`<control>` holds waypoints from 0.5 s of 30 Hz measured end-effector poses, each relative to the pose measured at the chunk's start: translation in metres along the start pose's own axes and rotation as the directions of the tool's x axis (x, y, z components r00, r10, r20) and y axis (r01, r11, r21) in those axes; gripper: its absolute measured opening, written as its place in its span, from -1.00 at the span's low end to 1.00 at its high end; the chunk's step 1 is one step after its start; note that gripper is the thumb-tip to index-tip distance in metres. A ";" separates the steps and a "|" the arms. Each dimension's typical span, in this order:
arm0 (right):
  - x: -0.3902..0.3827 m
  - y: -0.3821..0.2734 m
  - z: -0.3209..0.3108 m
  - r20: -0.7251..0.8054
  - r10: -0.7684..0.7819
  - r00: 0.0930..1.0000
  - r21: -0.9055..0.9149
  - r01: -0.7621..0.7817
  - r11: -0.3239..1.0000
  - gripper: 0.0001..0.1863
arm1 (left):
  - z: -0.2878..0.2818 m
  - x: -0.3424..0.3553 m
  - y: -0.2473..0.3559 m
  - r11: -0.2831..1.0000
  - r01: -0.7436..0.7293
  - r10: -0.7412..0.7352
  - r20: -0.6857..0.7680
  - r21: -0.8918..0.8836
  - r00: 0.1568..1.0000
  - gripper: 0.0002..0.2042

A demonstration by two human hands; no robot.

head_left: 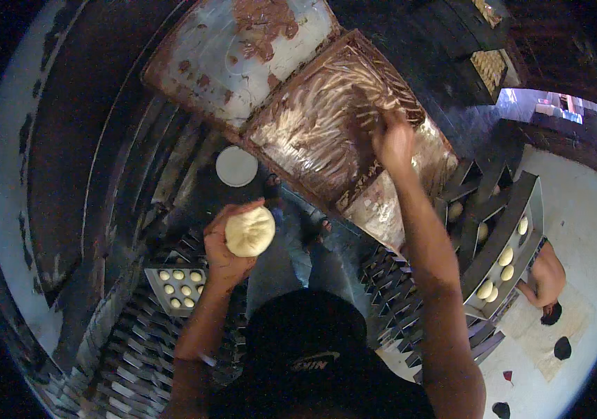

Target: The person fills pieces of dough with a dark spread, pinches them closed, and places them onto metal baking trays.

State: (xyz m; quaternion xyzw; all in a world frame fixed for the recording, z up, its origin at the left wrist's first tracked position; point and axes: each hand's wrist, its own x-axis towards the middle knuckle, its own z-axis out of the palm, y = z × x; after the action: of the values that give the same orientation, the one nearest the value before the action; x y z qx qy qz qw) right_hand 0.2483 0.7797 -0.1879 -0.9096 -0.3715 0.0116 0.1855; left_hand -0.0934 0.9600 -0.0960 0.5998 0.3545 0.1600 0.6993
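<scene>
While the left hand (pixel 223 260) grips dough (pixel 250 231), the right hand (pixel 394 145) works at brown paste (pixel 312 133)

Held on the wearer's side of the paste tray (pixel 291 183), toward its left, the dough is a pale round with a creased face turned up. The left fingers and thumb curl around its edge, gripping it clear of the tray. The right arm stretches over the tray, its hand down at the paste in the tray's right part; the fingers are blurred, so I cannot tell how far they are closed or whether they hold anything.

Streaked and smeared, the paste coats much of the tray, with lighter patches showing through. A pale pan (pixel 221 70) adjoins the tray on its far left, spotted with brown clumps. Just beside the tray's left corner, lower down, is a white disc (pixel 237 166).

Nearer the wearer than the tray, well to its left, a small tin (pixel 152 281) holds rows of dough balls (pixel 186 290). To the right of the tray, a long tin (pixel 537 202) carries pale dough pieces (pixel 506 256) in a loose line. Beyond that tin, farther right of the tray, is a bare-backed person (pixel 549 272) by a mat (pixel 574 321).
</scene>
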 end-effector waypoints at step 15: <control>0.073 -0.010 0.062 -0.151 0.051 0.987 -0.031 -0.056 0.998 -0.57 | -0.004 0.027 0.011 0.981 0.040 -0.079 0.200 0.190 0.977 -0.43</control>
State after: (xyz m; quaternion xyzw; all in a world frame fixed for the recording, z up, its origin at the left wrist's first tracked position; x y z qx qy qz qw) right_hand 0.2843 0.8566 -0.2333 -0.9207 -0.3321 -0.0584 0.1964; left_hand -0.0753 0.9831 -0.0942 0.6646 0.3113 0.0421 0.6780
